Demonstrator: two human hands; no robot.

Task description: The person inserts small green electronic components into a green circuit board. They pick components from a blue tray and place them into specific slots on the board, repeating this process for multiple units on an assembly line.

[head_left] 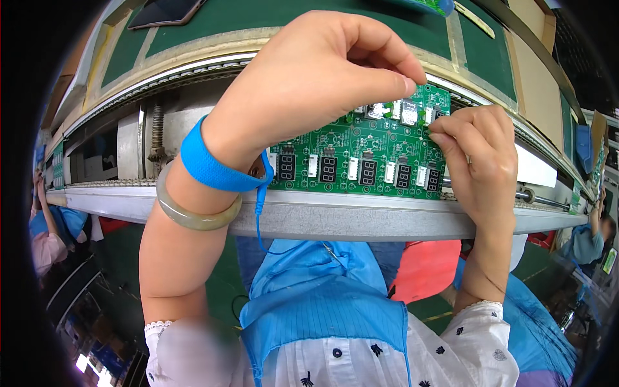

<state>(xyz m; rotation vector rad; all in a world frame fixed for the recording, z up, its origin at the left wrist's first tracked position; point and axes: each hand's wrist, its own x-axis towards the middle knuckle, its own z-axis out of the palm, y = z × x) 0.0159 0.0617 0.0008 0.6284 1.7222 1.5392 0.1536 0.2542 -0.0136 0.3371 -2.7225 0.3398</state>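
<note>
I see the green circuit-board panel [343, 143] lying lengthwise, left to right. My right hand [480, 149], fingertips narrowly pinched, is at its right end; my left hand [317, 72] arches over its far side, thumb and forefinger close together. I cannot tell if either grips anything.

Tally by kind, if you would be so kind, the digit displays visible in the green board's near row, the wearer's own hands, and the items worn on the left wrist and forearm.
Black digit displays, near row: 5
Hands: 2 (left hand, right hand)
Blue wrist strap: 1
Pale bangle: 1
Total: 9
</note>
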